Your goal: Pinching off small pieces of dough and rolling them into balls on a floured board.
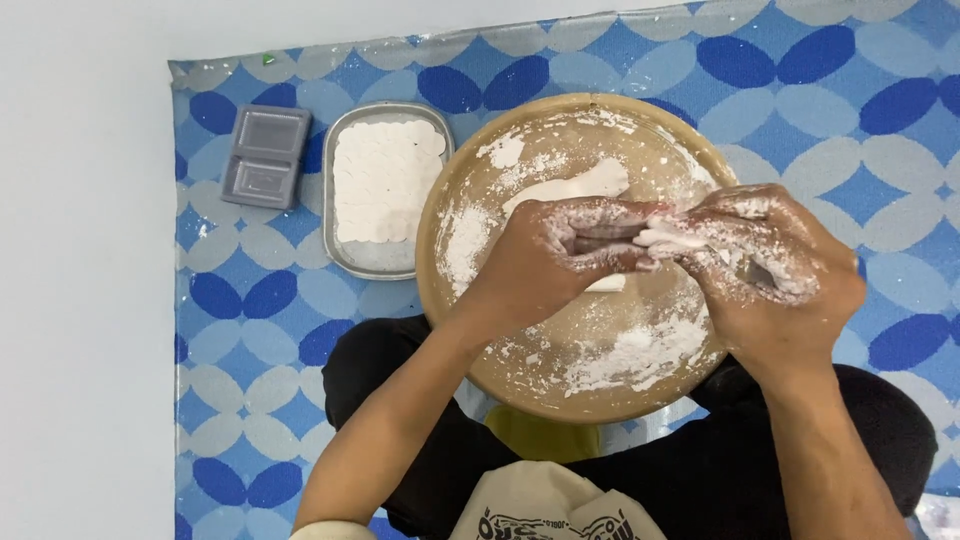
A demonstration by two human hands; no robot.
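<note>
A matt, flour-dusted wooden board (520, 340), a dull metal tray (345, 262) and a patterned cloth mat (260, 340).

One round board (560, 385), one metal tray (345, 262), one grey mould (265, 157), two hands.

This looks like a home where food is made on the floor. A person sits on a blue mat (250, 330) with round shapes on it, laid over a pale floor (80, 300). A round wooden board (560, 385) dusted with white flour sits in front. A metal tray (340, 255) holds flat white dough rounds (385, 180)
</note>
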